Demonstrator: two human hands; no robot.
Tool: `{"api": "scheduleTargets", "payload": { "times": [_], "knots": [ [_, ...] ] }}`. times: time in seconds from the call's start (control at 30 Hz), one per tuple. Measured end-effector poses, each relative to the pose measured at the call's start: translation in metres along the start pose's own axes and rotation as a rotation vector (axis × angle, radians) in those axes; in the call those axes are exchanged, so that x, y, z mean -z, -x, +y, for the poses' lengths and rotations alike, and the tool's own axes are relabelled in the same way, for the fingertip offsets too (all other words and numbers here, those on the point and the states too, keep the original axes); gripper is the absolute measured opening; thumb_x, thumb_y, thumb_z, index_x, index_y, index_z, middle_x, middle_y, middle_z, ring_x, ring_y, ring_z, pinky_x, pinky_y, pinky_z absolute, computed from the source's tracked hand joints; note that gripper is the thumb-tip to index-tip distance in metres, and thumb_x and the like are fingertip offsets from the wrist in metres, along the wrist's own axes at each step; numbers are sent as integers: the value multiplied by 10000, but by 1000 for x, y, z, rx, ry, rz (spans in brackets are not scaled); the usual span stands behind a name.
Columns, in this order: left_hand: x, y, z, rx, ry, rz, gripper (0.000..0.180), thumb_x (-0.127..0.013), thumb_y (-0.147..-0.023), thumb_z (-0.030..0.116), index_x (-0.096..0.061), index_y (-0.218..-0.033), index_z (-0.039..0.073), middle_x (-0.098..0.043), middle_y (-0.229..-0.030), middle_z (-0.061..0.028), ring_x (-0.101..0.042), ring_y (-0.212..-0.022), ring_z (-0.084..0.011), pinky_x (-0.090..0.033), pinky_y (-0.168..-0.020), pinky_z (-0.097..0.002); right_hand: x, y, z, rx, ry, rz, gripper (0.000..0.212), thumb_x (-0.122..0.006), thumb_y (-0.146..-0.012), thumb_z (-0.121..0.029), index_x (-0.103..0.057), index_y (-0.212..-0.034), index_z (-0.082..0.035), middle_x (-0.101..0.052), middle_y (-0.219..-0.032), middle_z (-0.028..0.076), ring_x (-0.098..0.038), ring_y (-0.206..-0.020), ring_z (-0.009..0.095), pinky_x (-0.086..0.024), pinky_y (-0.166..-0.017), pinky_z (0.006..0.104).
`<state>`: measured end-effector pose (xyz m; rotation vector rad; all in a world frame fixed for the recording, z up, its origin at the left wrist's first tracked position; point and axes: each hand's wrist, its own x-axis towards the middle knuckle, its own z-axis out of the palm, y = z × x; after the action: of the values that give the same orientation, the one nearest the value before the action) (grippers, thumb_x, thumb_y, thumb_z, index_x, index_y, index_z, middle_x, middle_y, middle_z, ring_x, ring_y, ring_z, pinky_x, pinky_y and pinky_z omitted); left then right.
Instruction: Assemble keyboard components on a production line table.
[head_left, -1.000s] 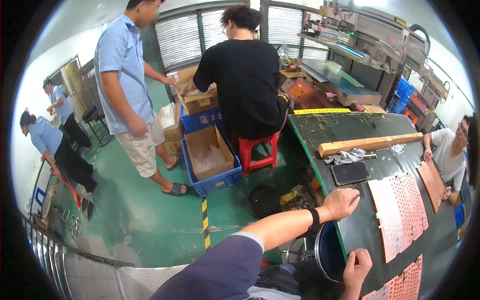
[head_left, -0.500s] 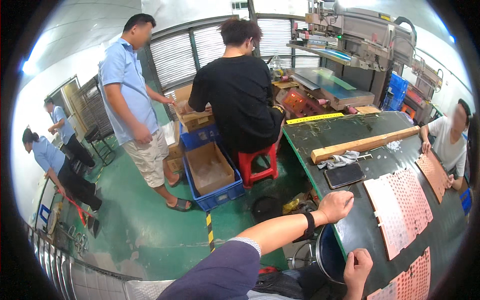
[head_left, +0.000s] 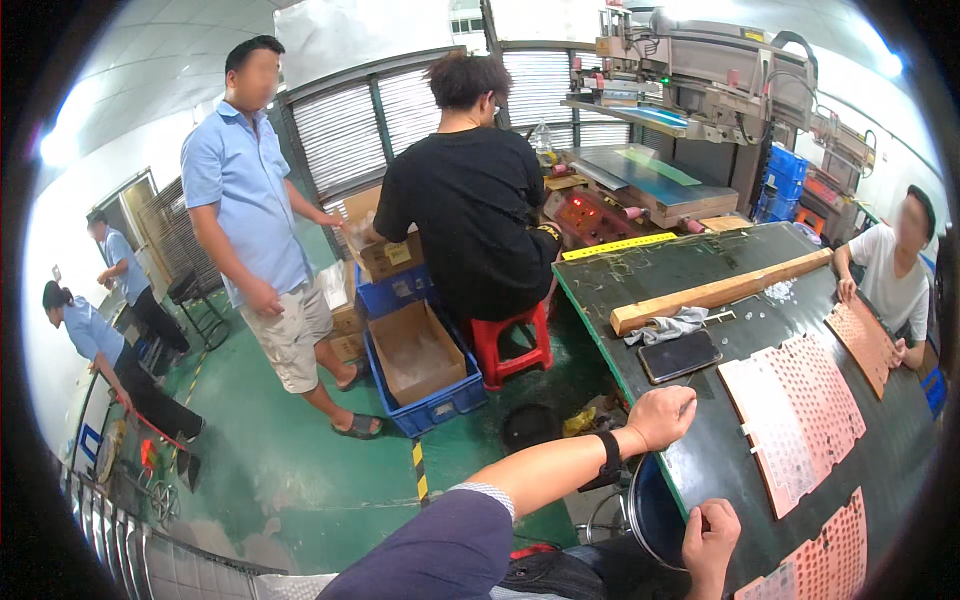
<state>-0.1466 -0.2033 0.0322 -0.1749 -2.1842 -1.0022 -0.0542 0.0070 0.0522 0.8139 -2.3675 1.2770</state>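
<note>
My left hand, with a black wristband, is closed over the near left edge of the dark green table. Its fingertips are turned away, so anything between them is hidden. Closer to my body, my right hand has its fingers curled in at the table's edge; its inner side cannot be seen. Just beyond the left hand lies a dark phone, with a grey cloth behind it. A pinkish perforated panel rests to the right of both hands, and another perforated panel is nearest me.
A wooden bar and small white pieces lie farther back. Across the table a person in white holds a perforated board. Someone in black sits on a red stool; a blue crate stands on the floor.
The view has shifted slightly. The standing person in light blue has turned their head towards me. My hands keep nearly the same curled pose and place.
</note>
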Motion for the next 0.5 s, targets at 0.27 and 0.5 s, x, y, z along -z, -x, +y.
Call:
{"api": "scheduleTargets", "payload": {
  "times": [0.27, 0.5],
  "knots": [
    [1, 2, -2, 5, -16, 3, 118, -578, -830, 165, -617, -845, 55, -623, -786, -141, -613, -733, -340, -493, -650, -415, -1, 0, 0, -15, -14, -25, 57, -598, -731, 30, -562, -686, 32, -550, -675, 135, -526, -567, 250, -408, -532, 327],
    [2, 0, -2, 2, -6, 24, 107, -577, -828, 153, -617, -840, 54, -616, -768, -147, -613, -719, -335, -491, -628, -398, -2, -2, 6, 15, -32, -18, 76, -605, -731, 16, -556, -674, 26, -546, -654, 134, -522, -561, 264, -402, -530, 337]
  ]
}}
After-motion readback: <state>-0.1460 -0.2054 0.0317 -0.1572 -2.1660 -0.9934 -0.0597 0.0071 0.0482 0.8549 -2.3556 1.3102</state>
